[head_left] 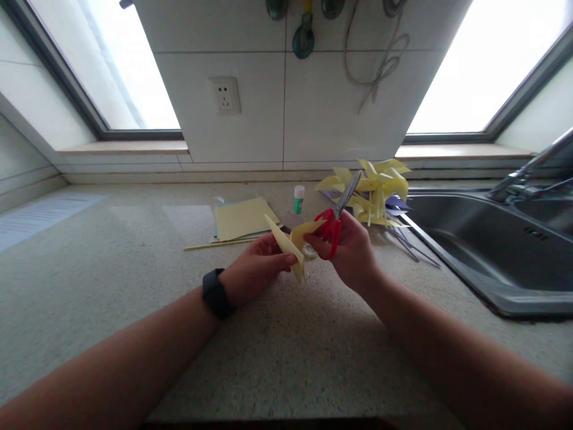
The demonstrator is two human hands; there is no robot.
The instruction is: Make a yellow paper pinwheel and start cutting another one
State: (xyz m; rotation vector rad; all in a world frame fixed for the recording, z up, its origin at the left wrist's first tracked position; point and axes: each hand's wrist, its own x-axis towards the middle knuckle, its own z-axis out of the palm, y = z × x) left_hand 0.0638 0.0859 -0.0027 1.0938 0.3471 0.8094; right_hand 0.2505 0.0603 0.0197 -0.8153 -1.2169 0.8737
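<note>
A piece of yellow paper, folded and partly curled, is pinched in my left hand above the middle of the counter. My right hand is closed on red-handled scissors, whose blades point up and away to the right. Its thumb and a finger also touch the curled right end of the paper. Behind the paper, a small round clear item shows only in part. A stack of yellow paper sheets lies just beyond my left hand, with a thin wooden stick in front of it.
A white-capped green glue stick stands at the back. Yellow and purple paper pinwheels are heaped by the sink on the right, with thin sticks beside them. A printed sheet lies far left. The tiled wall has a socket.
</note>
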